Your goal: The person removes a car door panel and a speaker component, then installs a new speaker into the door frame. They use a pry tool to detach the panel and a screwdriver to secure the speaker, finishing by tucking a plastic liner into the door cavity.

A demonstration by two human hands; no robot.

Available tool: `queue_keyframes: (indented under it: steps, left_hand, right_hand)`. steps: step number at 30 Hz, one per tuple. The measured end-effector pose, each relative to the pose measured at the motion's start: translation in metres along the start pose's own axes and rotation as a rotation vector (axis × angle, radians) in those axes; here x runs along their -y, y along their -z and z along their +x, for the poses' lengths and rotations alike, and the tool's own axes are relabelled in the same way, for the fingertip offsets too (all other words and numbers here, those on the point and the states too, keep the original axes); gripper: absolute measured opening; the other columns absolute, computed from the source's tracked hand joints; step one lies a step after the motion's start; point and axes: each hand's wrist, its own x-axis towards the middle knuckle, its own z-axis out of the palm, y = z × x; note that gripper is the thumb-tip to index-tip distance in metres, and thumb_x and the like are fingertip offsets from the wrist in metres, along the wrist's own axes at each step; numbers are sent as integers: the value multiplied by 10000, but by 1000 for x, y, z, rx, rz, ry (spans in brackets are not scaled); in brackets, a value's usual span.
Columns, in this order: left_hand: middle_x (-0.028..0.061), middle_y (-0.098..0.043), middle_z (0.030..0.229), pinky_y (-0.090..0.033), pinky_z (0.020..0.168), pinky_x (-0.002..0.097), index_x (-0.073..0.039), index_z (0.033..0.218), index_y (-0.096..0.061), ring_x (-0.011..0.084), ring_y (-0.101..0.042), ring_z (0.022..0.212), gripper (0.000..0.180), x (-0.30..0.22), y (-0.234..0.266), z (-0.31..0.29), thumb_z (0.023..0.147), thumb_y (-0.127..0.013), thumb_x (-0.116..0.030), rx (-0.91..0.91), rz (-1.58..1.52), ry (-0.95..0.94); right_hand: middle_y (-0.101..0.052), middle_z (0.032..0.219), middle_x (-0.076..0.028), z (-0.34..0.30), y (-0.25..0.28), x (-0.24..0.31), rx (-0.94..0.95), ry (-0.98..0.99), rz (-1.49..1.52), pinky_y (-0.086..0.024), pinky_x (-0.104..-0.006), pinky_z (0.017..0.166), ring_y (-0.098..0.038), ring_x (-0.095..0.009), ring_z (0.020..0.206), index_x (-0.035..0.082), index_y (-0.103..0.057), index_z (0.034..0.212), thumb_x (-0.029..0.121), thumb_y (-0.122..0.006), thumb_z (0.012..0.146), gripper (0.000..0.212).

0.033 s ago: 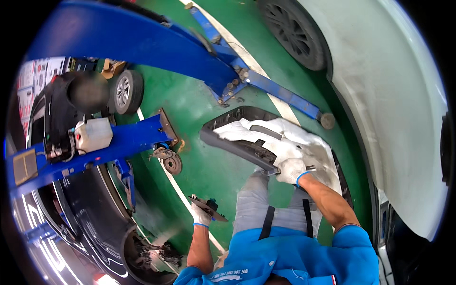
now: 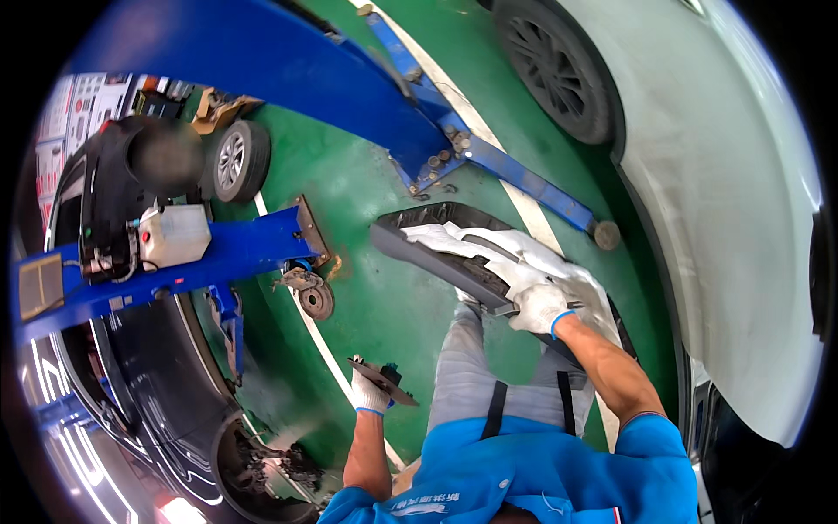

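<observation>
My right hand (image 2: 539, 308), in a white glove with a blue cuff, is closed at the near edge of a dark car trim panel (image 2: 428, 252). From the fist juts the end of a slim dark tool (image 2: 573, 305); its kind is unclear. Crumpled white lining (image 2: 559, 264) covers much of the panel, which lies on the floor in front of my legs. Lower and to the left, my gloved left hand (image 2: 370, 391) is closed round a flat dark plate (image 2: 377, 381). A small black piece (image 2: 392, 373) sits on or behind this plate.
A blue lift post (image 2: 288, 79) and lift arm (image 2: 524, 185) stand beyond the panel. A pale car (image 2: 690, 157) rises close on the right. Leftward are another blue lift post (image 2: 244, 247), a rusty brake disc (image 2: 315, 300), a loose wheel (image 2: 242, 162) and a dark car (image 2: 166, 367).
My view has shifted slightly, and the lift arm and pale car's wheel sit a little farther right. The right hand stays at the panel edge, the left hand keeps the plate.
</observation>
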Motion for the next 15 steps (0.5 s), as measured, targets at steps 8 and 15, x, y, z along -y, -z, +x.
queue_keyframes:
  steps: [8,15]
  left_hand:
    - [-11,-536,716,-451,556,388,-187,821,-545,196,-520,602,406,-74,29,119,1035,-605,-526,59,-119,78]
    - [-35,-473,642,-356,502,341,-219,752,-538,165,-477,568,441,-166,67,155,994,-639,-573,-162,-166,68]
  right_hand:
    - [-763,927,-192,74,35,151,50,-19,88,-574,-446,864,-745,-355,913,104,-798,934,470,-740,708,433]
    - [-769,987,-228,182,65,204,56,-137,-27,-568,-464,897,-748,-382,964,65,-825,1023,722,-609,882,706]
